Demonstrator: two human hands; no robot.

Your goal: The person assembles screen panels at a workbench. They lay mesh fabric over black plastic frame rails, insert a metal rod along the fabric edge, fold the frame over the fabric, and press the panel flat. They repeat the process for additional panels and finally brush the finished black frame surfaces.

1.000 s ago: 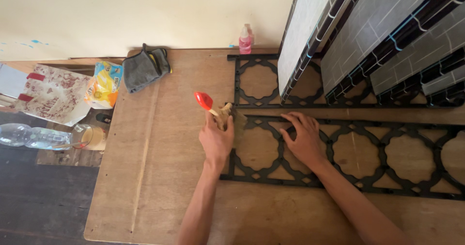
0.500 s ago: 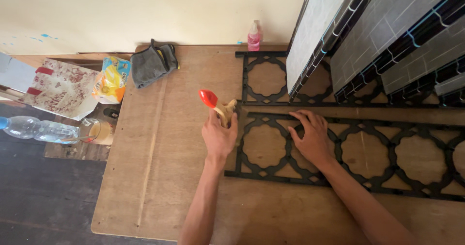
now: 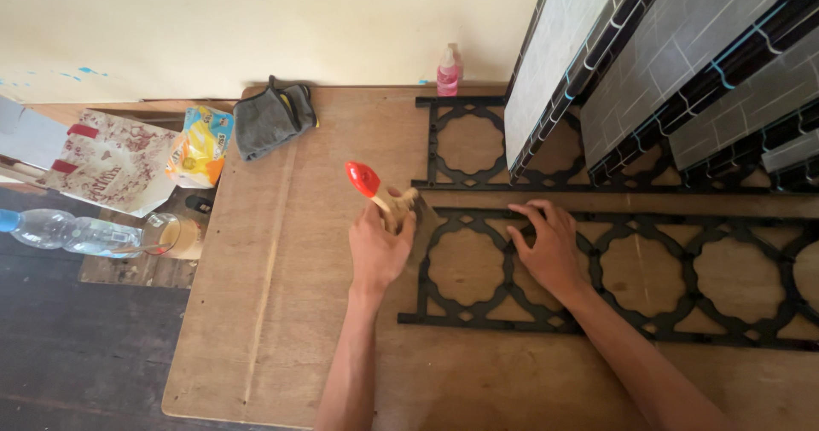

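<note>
Barely shifted: both hands stay put on the black lattice panel (image 3: 614,277).
Left hand (image 3: 380,248) grips a red-tipped tool (image 3: 375,190); right hand (image 3: 546,248) presses flat, fingers spread.

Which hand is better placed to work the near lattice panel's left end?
Left, probably. The left hand grips the red-tipped tool right at that end of the black lattice panel. The right hand lies flat on the panel, pinning it.

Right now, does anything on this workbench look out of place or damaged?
Nothing looks damaged. The left hand holds a red-handled tool at the lattice panel's end, and the right hand lies flat on it. A plastic bottle lies on its side at left.
</note>
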